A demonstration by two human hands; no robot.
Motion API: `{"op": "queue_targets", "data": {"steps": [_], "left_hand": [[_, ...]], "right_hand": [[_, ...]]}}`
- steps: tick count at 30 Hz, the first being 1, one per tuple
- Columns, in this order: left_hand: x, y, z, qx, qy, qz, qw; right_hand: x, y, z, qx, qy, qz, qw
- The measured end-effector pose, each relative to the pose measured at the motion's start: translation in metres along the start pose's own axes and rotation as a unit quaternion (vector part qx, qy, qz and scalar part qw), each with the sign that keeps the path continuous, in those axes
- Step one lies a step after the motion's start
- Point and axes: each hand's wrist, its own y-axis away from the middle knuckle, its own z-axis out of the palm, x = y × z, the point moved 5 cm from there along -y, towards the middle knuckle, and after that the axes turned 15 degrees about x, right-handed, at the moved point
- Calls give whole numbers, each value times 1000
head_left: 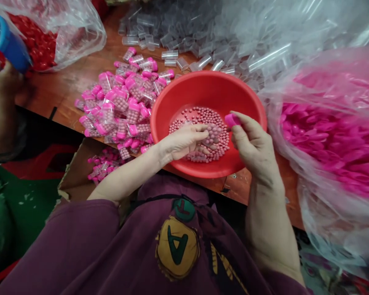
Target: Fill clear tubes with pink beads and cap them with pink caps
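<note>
1. Purple shirt (pixel 123 250): yellow round patch (pixel 191 262) reads "A", six o'clock.
2. Brown wooden table (pixel 69 80); green floor (pixel 33 192), eight o'clock.
3. Over the red plastic bowl (pixel 203 88), left hand (pixel 187 141) grips a clear bead-filled tube (pixel 213 133); right hand (pixel 256 141), towards three o'clock, pinches a pink cap (pixel 232 120).

Beads (pixel 222 143) in a basin (pixel 203 88), bottles (pixel 119 101) to its left, caps (pixel 321 143) right, tubes (pixel 199 43) behind.

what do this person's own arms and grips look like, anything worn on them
Loose, plain purple sleeves end around the elbows, leaving both forearms bare. The left grip and right grip are ungloved, with no jewellery or markings that I can make out.
</note>
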Motion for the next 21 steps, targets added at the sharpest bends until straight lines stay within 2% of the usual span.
{"op": "queue_targets", "data": {"steps": [6,12,18,21], "left_hand": [[-3,12,1,50,22,16,998],[-6,11,-1,28,33,21,999],[-8,10,-7,29,37,35,998],[-8,9,-8,52,47,39,997]], "right_hand": [[-10,6,5,-19,-20,14,1000],[-25,13,7,-36,52,-14,998],[-22,14,4,-56,122,-70,988],[-23,11,-3,5,155,-101,983]]}}
